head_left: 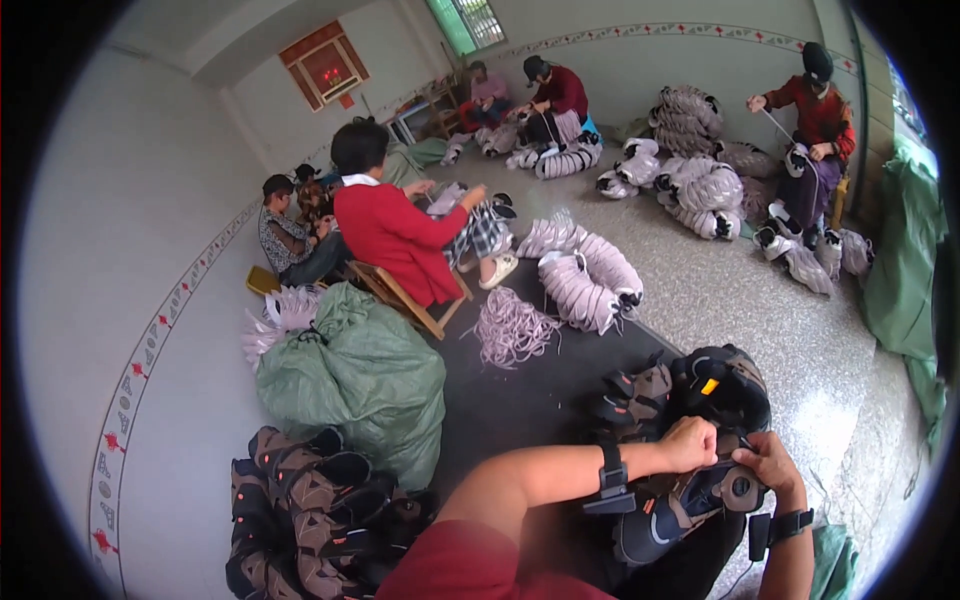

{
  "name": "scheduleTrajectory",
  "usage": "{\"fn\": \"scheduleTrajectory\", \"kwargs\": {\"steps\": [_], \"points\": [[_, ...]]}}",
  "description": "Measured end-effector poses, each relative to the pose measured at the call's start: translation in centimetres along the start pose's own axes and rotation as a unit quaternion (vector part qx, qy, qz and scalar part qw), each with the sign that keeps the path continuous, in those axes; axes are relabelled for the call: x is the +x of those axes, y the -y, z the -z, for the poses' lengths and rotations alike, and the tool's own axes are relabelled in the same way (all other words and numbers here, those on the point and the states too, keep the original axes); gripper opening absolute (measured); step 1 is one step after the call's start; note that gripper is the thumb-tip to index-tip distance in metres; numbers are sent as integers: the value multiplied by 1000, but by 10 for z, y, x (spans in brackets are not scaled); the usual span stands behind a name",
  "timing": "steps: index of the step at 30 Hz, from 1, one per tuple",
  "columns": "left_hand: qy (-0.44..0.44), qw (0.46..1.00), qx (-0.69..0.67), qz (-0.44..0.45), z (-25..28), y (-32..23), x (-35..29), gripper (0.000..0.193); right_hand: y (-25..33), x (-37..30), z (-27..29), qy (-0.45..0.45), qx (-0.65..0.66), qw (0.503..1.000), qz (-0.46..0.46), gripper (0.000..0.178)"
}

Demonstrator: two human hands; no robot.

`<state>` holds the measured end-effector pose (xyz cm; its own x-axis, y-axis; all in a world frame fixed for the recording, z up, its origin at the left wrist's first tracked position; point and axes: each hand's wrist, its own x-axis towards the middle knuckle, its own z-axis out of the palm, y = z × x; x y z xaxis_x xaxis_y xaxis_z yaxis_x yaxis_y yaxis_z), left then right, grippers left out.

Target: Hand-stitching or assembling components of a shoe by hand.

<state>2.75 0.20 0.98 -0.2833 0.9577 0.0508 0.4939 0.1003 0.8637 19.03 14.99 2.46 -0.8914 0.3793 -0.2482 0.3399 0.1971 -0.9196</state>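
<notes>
A brown and black sports shoe [655, 525] rests over my lap, tilted, with a round disc-like part near its upper end. My right hand [770, 464] grips the shoe by its upper end, thumb and fingers bent around the edge. Just above the shoe's opening, my left hand [690, 445] is closed in a fist; what it pinches, if anything, is hidden. Wrist straps with small dark devices sit on both my wrists. Right beyond my hands stand more dark shoes [722, 385], one with an orange tab inside, and a brown and black one [640, 390].
Bundled brown shoes [300, 520] lie at my lower left, beside a big green sack [350, 385]. A heap of pale pink laces [515, 328] and bundles of pink shoes [580, 290] lie ahead. A person in red [395, 225] sits nearby; several others work around the room.
</notes>
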Motion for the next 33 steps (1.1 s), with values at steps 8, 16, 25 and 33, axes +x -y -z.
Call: {"fn": "scheduleTrajectory", "kwargs": {"steps": [8, 16, 25, 33], "points": [[16, 997, 17, 80, 5, 0, 3, 10, 7, 1, -4, 8, -38, 999, 22, 26], [97, 969, -190, 123, -3, 9, 7, 11, 2, -3, 0, -7, -58, 998, 36, 27], [58, 992, -106, 25, 2, -1, 2, 16, -1, -5, -6, -50, -44, 997, 25, 27], [113, 993, -4, -21, 16, -5, 4, 10, 3, -7, -16, -136, -103, 964, 203, 36]]}}
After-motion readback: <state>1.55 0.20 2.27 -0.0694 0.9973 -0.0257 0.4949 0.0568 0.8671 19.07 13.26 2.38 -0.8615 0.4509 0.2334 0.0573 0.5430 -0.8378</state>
